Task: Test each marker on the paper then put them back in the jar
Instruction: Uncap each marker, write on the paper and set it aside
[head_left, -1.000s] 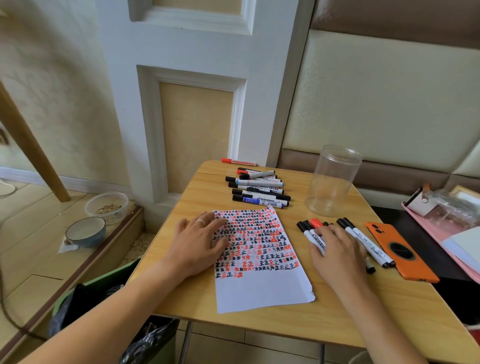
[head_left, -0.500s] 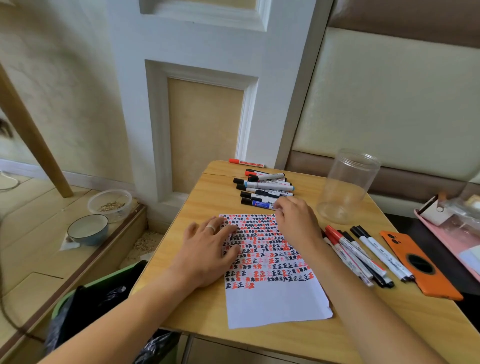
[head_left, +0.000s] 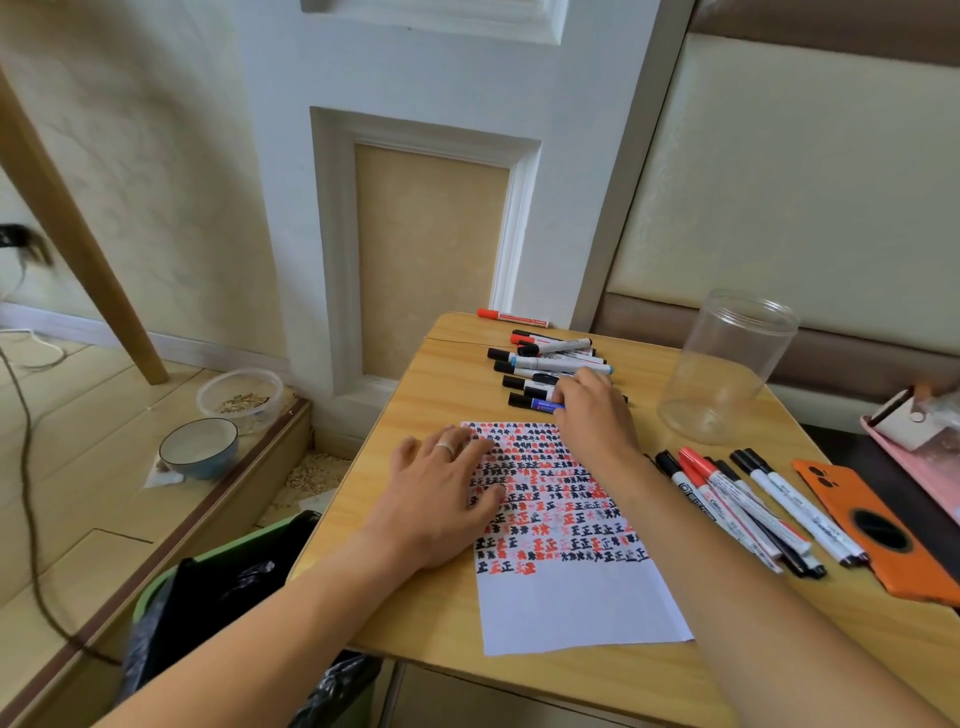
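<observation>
The sheet of paper (head_left: 566, 525) lies flat near the middle of the small wooden table (head_left: 447, 364), most of it filled with rows of red and black test marks, with a blank strip along its near edge. The left hand (head_left: 441, 493) lies palm down on the left edge of the paper, fingers straight and slightly spread, a ring on one of them. The right hand (head_left: 592, 410) reaches past the far edge of the paper to a loose pile of markers (head_left: 550, 358) lying on their sides; its fingers curl down over the nearest ones, touching a marker with a blue label (head_left: 535, 402), but I cannot tell from here whether it actually has hold of one. A lone red marker (head_left: 511, 315) lies beyond that pile, at the table's far edge. To the right of the paper a second group of markers (head_left: 748, 509), red- and black-capped, lies side by side, and just beyond them is an orange phone (head_left: 878, 530). The clear plastic jar (head_left: 727, 364) stands upright beyond the paper's far right corner, lid off, well apart from both hands. Off the table, to the left of the paper, a green bin with a black liner (head_left: 218, 587) stands on the floor.
</observation>
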